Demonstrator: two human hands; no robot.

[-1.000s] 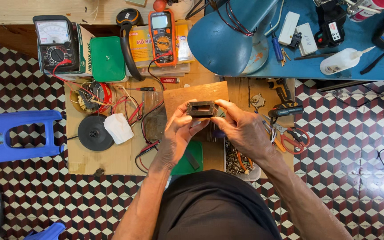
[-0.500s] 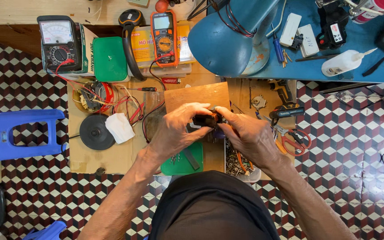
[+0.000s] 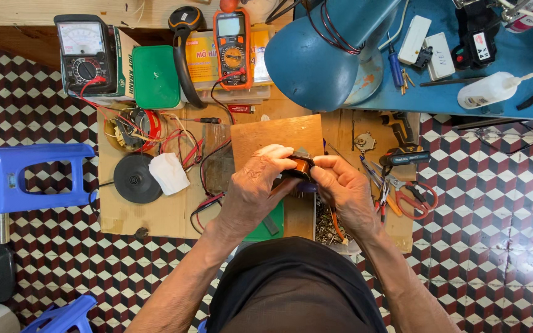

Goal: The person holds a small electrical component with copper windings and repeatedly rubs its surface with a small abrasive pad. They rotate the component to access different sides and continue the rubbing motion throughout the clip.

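Small copper-wound coil (image 3: 299, 168): gripped between left hand (image 3: 255, 188) and right hand (image 3: 342, 190), both closed on it, above the wooden board (image 3: 276, 132) at the cardboard sheet's (image 3: 155, 213) middle.

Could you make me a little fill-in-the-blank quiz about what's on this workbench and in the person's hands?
1. Both hands, left hand and right hand, hold one small ____ part between them.
2. The lamp above the hands is ____ in colour.
3. The orange multimeter has a ____ lead plugged in.
4. The stool stands to the person's ____.

Missing words: brown; blue; red; left
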